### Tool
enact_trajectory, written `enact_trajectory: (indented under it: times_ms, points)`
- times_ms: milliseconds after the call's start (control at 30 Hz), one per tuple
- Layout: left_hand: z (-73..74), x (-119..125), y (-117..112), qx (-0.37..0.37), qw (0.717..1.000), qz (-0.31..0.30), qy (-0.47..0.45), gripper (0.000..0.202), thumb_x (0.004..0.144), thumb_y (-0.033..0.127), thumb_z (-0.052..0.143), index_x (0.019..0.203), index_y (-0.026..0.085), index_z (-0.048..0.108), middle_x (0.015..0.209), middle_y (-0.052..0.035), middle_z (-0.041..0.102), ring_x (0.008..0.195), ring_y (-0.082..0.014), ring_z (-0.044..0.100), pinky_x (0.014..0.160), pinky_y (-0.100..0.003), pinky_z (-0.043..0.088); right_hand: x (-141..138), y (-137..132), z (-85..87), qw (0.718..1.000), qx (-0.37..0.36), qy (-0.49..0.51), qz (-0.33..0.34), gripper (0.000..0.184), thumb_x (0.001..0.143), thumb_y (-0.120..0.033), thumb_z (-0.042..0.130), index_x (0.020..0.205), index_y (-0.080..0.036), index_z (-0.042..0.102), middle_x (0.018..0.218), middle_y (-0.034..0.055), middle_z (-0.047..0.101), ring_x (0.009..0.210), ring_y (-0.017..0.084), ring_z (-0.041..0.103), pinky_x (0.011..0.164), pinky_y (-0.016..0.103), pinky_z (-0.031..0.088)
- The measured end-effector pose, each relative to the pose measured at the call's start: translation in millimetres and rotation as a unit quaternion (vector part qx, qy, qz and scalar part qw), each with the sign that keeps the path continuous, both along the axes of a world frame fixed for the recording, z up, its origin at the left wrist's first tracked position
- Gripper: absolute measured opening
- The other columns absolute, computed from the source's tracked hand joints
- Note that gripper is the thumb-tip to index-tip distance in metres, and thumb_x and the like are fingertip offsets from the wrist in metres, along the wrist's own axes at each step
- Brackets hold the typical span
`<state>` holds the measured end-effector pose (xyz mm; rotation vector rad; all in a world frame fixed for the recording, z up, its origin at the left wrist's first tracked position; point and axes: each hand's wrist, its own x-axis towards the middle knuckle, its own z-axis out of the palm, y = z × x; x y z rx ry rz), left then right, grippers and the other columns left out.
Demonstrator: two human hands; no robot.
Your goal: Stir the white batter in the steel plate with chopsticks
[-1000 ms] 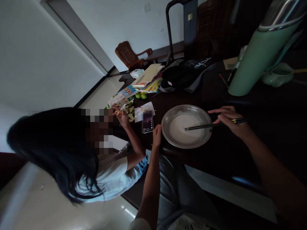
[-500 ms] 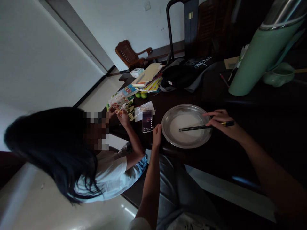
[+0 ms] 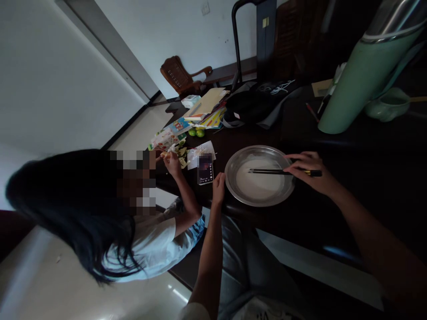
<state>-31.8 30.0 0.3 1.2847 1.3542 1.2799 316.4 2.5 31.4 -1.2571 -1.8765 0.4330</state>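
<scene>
A wide, shallow metal basin point(image 3: 231, 174) sits at the dark table's near edge, with a milky white liquid point(image 3: 260, 186) in its bottom. My left hand point(image 3: 219, 186) is closed at the basin's left rim, thumb uppermost. In my right hand point(image 3: 305, 166) is a pair of dark chopsticks point(image 3: 271, 171), held over the right rim. Their tips reach into the liquid left of its middle. Just left of the basin lies a phone point(image 3: 205, 169) with its screen lit.
On my left a person point(image 3: 150, 249) holds peeled fruit point(image 3: 166, 155) beside a heap of peels point(image 3: 182, 155). Green citrus fruits point(image 3: 196, 132), stacked books point(image 3: 208, 106) and a black bag point(image 3: 250, 106) lie farther back. A tall green flask point(image 3: 356, 80) stands at right.
The chopsticks have swung in the liquid, their tips shifting away from me toward the basin's far side. My right hand moved slightly with them; my left hand stayed at the rim.
</scene>
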Motion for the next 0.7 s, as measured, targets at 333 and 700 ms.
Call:
enact_trajectory:
  times_ms: [333,700]
  points:
    - [0.7,-1.2,-2.7,0.008,1.000,-0.001,0.009,0.055,0.090,0.064,0.067,0.063,0.021,0.044,0.067,0.0041,0.037,0.067,-0.0129,0.034,0.065,-0.025,0.035,-6.9,-5.8,6.7,0.999,-0.020,0.024,0.022,0.038,0.099,-0.052,0.053,0.081,-0.033,0.082,0.120,0.0029,0.082,0.115,0.034,0.061,0.104,0.062,0.047]
    - [3.8,-2.0,-3.7,-0.006,1.000,0.003,0.003,0.054,0.092,0.061,0.067,0.063,0.021,0.045,0.067,0.0040,0.037,0.067,-0.0131,0.035,0.063,-0.025,0.034,-1.5,-7.9,10.6,0.999,-0.005,0.042,0.002,0.046,0.102,-0.048,0.048,0.072,-0.031,0.079,0.120,0.0049,0.082,0.115,0.032,0.059,0.107,0.059,0.045]
